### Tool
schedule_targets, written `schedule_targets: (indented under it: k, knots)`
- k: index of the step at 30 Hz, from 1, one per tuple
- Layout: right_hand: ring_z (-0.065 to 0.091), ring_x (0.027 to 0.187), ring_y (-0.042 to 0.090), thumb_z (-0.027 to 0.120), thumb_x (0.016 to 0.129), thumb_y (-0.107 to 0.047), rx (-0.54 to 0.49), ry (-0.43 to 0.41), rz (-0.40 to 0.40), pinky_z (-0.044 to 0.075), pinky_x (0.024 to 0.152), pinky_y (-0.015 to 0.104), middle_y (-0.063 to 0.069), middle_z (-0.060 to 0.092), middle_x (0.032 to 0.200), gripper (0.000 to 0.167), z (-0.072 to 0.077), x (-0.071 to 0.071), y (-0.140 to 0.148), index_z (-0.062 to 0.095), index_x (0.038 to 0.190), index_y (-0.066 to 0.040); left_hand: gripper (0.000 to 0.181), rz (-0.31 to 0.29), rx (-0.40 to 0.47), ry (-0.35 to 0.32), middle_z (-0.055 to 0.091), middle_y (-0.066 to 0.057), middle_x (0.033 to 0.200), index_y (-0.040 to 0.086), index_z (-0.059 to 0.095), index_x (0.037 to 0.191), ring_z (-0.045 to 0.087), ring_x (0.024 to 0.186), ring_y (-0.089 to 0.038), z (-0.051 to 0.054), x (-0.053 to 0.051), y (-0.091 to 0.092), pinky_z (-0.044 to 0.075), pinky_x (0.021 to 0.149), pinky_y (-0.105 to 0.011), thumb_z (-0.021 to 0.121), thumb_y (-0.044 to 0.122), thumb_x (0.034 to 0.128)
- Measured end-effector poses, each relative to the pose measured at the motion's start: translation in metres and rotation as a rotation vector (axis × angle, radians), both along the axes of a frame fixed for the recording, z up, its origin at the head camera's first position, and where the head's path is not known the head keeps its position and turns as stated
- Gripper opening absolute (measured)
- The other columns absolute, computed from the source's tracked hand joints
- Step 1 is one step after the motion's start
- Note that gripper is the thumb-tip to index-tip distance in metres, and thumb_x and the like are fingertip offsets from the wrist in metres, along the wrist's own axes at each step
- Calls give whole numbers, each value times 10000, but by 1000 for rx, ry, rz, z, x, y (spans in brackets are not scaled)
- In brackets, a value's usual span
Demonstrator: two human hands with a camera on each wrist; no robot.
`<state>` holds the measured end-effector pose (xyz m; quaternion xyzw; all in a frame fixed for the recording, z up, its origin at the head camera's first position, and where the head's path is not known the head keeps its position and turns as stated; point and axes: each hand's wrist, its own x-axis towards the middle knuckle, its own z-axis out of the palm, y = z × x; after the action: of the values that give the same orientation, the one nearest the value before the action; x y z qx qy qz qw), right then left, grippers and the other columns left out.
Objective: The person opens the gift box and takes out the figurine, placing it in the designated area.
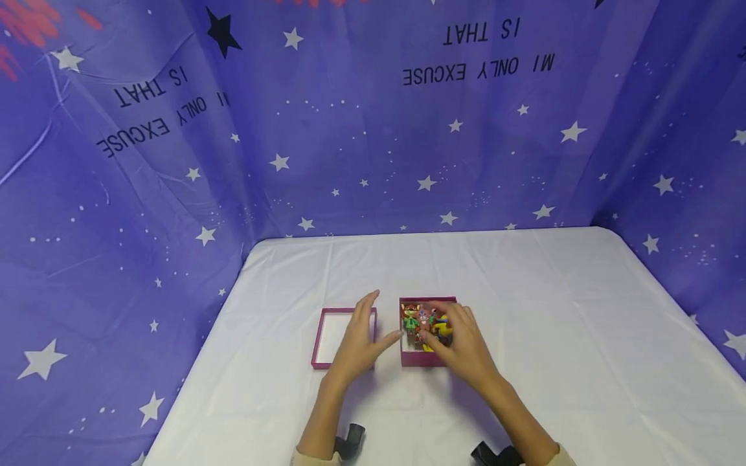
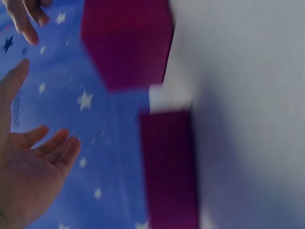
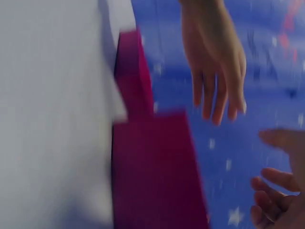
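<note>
Left of the magenta box (image 1: 423, 360) on the counter (image 1: 553, 304) lies a matching lid (image 1: 316, 342), your left hand (image 1: 357, 344) above it, fingers extended and empty, figurines (image 1: 411, 320) sit inside the box, and your right hand (image 1: 468, 346) hovers over its right side, fingers parted, gripping nothing

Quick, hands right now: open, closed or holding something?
Left hand: open, holding nothing.
Right hand: open, fingers loosely bent, holding nothing, above the box of figures.
</note>
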<state>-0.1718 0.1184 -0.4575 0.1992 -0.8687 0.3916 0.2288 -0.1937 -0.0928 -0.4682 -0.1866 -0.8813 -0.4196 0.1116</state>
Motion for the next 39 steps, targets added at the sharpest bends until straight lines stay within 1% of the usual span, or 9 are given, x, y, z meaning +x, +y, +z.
schedule_targets:
  k: [3, 7, 11, 15, 20, 27, 31, 36, 39]
  knots:
    - [401, 1075, 217, 794, 724, -268, -58, -84, -36, 397, 855, 427, 79, 489, 1244, 742, -9, -8, 18, 444, 1348, -73, 979, -54, 30, -57, 240, -135, 1475, 64, 181, 1465, 259, 1340, -301, -11, -1, 16, 266, 1058, -449, 735, 440, 751]
    - [328, 1235, 342, 791, 720, -329, -127, -251, 6, 345, 958, 555, 133, 287, 1443, 959, -25, -11, 32, 230, 1467, -114, 1097, -113, 77, -125, 124, -175, 1510, 40, 79, 1478, 151, 1370, -320, -24, -1, 29, 206, 1076, -473, 772, 418, 716]
    - [193, 1323, 437, 793, 709, -350, -129, -387, 67, 223, 1013, 614, 205, 135, 1500, 1081, -43, -11, 40, 91, 1488, -84, 1164, -131, 100, -167, 81, -204, 1512, 15, 34, 1473, 113, 1375, -339, -36, -1, 35, 183, 1075, -508, 792, 419, 688]
    - [108, 1353, 418, 800, 708, -316, -165, -463, 136, 146, 1050, 590, 228, 86, 1505, 1111, -58, -13, 43, 52, 1476, -20, 1174, -146, 102, -192, 94, -206, 1510, -2, 27, 1468, 141, 1369, -347, -44, -2, 37, 202, 1069, -516, 795, 417, 685]
    - [142, 1345, 422, 804, 713, -236, -224, -495, 160, 148, 1048, 594, 230, 125, 1498, 1083, -60, -13, 45, 65, 1480, -41, 1159, -152, 102, -183, 113, -204, 1508, 21, 30, 1475, 163, 1366, -333, -47, -3, 38, 205, 1075, -492, 787, 418, 693]
    - [202, 1301, 482, 788, 726, -143, -241, -520, 170, 167, 1026, 620, 307, 173, 1455, 1023, -28, -2, 43, 95, 1461, 23, 1130, -122, 111, -141, 166, -199, 1497, 16, 84, 1474, 219, 1350, -328, -49, -3, 43, 231, 1071, -468, 796, 405, 688]
    - [275, 1266, 489, 781, 732, -125, -239, -537, 162, 195, 1013, 625, 317, 222, 1432, 1006, -23, 2, 46, 104, 1463, 17, 1128, -115, 104, -160, 161, -180, 1504, 9, 94, 1472, 214, 1354, -321, -50, 0, 45, 234, 1071, -467, 785, 437, 690]
    - [303, 1264, 468, 794, 725, -208, -208, -524, 157, 198, 1007, 634, 269, 219, 1455, 1023, -44, -7, 55, 121, 1481, -61, 1125, -112, 91, -155, 159, -166, 1507, 6, 95, 1471, 210, 1357, -312, -50, 2, 45, 236, 1072, -460, 779, 446, 693]
    - [410, 1183, 424, 792, 724, -279, -165, -496, 119, 296, 968, 612, 212, 307, 1401, 992, -56, -14, 61, 172, 1484, -131, 1122, -110, 83, -147, 162, -182, 1503, 7, 90, 1471, 214, 1353, -325, -51, 1, 46, 241, 1067, -470, 772, 452, 700]
